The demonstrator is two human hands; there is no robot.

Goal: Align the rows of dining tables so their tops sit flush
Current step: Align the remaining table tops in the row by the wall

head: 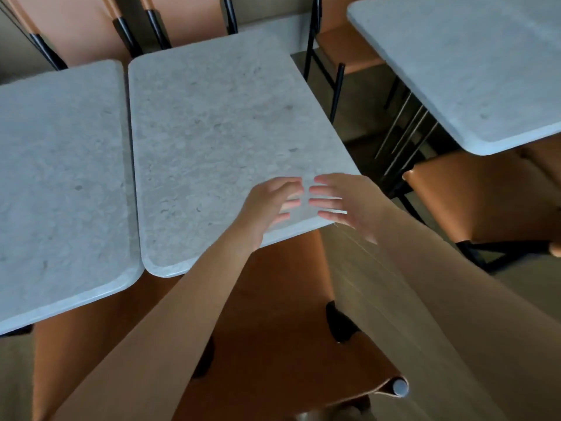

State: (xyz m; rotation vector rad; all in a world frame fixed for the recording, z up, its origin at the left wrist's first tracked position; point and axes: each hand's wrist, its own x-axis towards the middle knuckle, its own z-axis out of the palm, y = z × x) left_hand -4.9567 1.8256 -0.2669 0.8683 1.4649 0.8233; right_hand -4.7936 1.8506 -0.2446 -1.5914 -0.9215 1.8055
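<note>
Nearest to us, an orange chair seat (273, 329) sits below our forearms, tucked partly under the near edge of the middle table (218, 141). Our left hand (270, 205) and right hand (340, 202) reach over that tabletop's near right corner, fingers spread and loose, fingertips of the two hands almost meeting; both are released, gripping nothing, and we cannot tell whether the palms press on the stone-grey surface or hover just above it. The right hand is blurred.

The middle table stands just beside the left table (60, 183), a narrow gap running between their long edges. Their near edges do not line up: the left table's reaches closer to us. Across an aisle to the right stands a third table (473, 71), well apart, with another orange chair (485, 202) under its near edge. Along the far edges, orange chair backs (188, 16) stand against the wall.
</note>
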